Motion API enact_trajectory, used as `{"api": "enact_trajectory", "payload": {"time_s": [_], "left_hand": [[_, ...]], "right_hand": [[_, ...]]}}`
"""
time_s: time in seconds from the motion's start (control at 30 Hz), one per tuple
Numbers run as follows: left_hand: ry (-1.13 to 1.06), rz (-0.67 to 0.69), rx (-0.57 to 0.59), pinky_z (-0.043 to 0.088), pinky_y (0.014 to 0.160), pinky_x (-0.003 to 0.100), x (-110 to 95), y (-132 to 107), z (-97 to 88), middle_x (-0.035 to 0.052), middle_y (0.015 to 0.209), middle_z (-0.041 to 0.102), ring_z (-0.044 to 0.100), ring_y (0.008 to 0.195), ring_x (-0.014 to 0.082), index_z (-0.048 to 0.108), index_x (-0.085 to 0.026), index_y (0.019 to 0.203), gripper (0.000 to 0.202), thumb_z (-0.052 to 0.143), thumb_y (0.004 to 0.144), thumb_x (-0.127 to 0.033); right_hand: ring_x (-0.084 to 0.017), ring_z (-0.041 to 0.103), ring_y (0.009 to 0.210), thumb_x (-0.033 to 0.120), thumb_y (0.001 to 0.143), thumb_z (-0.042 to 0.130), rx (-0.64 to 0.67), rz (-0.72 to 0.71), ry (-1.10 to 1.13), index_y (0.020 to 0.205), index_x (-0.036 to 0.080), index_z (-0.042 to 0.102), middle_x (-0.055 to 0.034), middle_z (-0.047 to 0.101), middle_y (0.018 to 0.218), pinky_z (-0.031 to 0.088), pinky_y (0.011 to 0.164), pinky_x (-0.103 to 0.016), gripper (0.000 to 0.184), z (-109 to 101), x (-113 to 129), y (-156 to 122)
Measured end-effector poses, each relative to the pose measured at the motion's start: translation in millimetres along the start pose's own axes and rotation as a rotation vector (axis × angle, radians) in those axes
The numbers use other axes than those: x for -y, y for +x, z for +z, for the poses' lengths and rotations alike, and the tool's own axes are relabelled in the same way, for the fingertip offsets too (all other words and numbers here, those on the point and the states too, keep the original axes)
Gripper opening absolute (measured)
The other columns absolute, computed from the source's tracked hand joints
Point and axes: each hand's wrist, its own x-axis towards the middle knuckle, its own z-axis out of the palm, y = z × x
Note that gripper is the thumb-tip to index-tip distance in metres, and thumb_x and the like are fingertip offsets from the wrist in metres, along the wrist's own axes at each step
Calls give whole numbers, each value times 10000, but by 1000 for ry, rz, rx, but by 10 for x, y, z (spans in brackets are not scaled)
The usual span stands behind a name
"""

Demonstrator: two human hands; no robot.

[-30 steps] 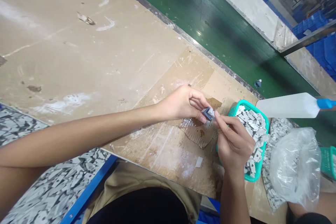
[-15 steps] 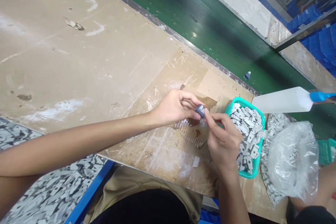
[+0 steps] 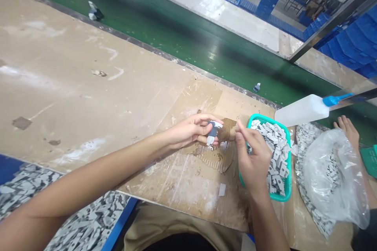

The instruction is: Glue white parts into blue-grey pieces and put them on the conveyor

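Note:
My left hand [image 3: 191, 131] holds a small blue-grey and white piece [image 3: 212, 131] between thumb and fingers, above a torn corrugated cardboard scrap [image 3: 216, 160]. My right hand [image 3: 253, 160] is a little to the right of that piece, with its fingers apart and not touching it. It hangs over the left side of a teal plastic basket [image 3: 263, 119], which is full of small grey-white pieces.
A clear plastic bag [image 3: 332, 176] of grey pieces lies right of the basket, beyond it a white plastic bottle [image 3: 302, 110] with a blue tip. A co-worker's hand [image 3: 347, 129] shows at right. Grey pieces [image 3: 82, 219] are heaped at lower left, beyond the board's edge.
My right hand has let go of the piece and moved right, leaving it in my left hand. The view has tilted, showing more of the green surface and blue crates.

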Motion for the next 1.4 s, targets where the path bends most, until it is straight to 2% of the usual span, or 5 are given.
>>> {"api": "enact_trajectory", "payload": {"time_s": [0.4, 0.67, 0.9, 1.07, 1.4], "left_hand": [[-191, -110, -91, 596, 593, 241, -127, 46, -153, 73, 756, 651, 694, 618, 170, 624, -76, 1046, 207, 562, 852, -39], [197, 201, -441, 616, 724, 322, -361, 308, -237, 44, 842, 701, 725, 696, 195, 650, -136, 1012, 302, 775, 737, -136], [1036, 440, -760, 530, 705, 258, -999, 864, -497, 46, 876, 698, 695, 749, 184, 703, -140, 1067, 311, 728, 768, -223], [1172, 432, -973, 533, 837, 317, -1357, 1280, -717, 96, 969, 738, 704, 919, 245, 690, -124, 1143, 375, 700, 801, -277], [1341, 453, -1054, 328, 1160, 455, -1241, 1528, -753, 230, 1380, 571, 488, 1347, 339, 571, -33, 1331, 503, 532, 845, -156]], "right_hand": [[-155, 619, 683, 446, 933, 588, -317, 436, 215, 1329, 195, 640, -58, 726, 877, 538, 690, -336, 472, -300, -247, 87], [-212, 627, 1083, 388, 979, 578, -79, 222, -325, 1218, 230, 625, -92, 616, 1287, 546, 937, -424, 290, -458, -582, 98], [-209, 629, 1076, 369, 984, 576, 72, 277, -410, 1228, 219, 609, -89, 605, 1290, 555, 919, -417, 289, -289, -582, 9], [-206, 637, 1038, 338, 972, 598, 190, 348, -459, 1159, 182, 634, -79, 641, 1200, 550, 904, -413, 246, -278, -524, 8], [-289, 610, 1027, 104, 857, 612, 310, 433, -527, 873, 150, 744, -140, 679, 985, 447, 885, -359, 141, -292, -411, 63]]}}
